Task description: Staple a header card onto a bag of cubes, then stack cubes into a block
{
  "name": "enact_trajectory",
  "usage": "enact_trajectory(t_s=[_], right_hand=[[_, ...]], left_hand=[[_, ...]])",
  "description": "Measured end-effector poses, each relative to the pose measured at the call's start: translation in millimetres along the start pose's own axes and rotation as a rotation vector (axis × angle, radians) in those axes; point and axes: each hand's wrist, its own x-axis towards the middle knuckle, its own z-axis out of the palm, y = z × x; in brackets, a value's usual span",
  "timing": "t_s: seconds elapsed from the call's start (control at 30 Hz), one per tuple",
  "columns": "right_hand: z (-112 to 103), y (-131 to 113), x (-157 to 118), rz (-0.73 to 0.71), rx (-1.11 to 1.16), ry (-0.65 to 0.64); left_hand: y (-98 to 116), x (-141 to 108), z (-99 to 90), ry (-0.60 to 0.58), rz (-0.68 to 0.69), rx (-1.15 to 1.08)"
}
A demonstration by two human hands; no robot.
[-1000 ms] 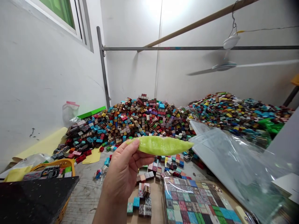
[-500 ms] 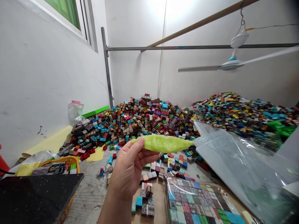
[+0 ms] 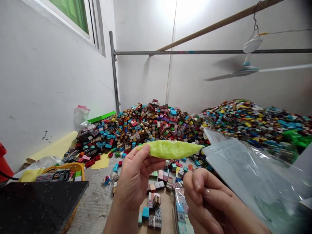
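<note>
My left hand (image 3: pixel 136 174) pinches the left end of a light green pod (image 3: pixel 174 149), long and bumpy with a pointed right tip. It is held level at mid-view, above the table. Below the pod's right end is my right hand (image 3: pixel 207 198), its fingers curled and pressed together. Whether anything is inside those fingers I cannot make out. The right hand is apart from the pod and hides much of a plastic-wrapped pack of patterned blocks (image 3: pixel 180 208). Small loose blocks (image 3: pixel 145 212) lie on the table under the pod.
A large heap of coloured blocks (image 3: pixel 146 122) covers the back, with another heap (image 3: pixel 243 113) at right. Clear plastic bags (image 3: pixel 234 159) lie at right. A yellow basket (image 3: pixel 80 167) and a black board (image 3: pixel 44 201) stand at left. A fan (image 3: pixel 246 70) hangs above.
My right hand has come into view from the lower right, covering most of the wrapped pack. The left hand still holds the pod in nearly the same place.
</note>
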Motion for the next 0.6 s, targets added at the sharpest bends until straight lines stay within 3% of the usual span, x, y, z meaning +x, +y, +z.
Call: enact_trajectory(t_s=[0.23, 0.4, 0.6], right_hand=[[0.8, -1.0, 4.0, 0.013, 0.035, 0.177], [2.0, 2.3, 5.0, -0.101, -0.024, 0.3], [-3.7, -6.7, -3.1, -0.072, -0.065, 0.312]], left_hand=[[2.7, -2.3, 0.6, -0.054, 0.036, -0.029], [1.4, -7.8, 3.3, -0.187, -0.046, 0.007], [-0.3, -15.2, 7.9, -0.363, -0.192, 0.037]])
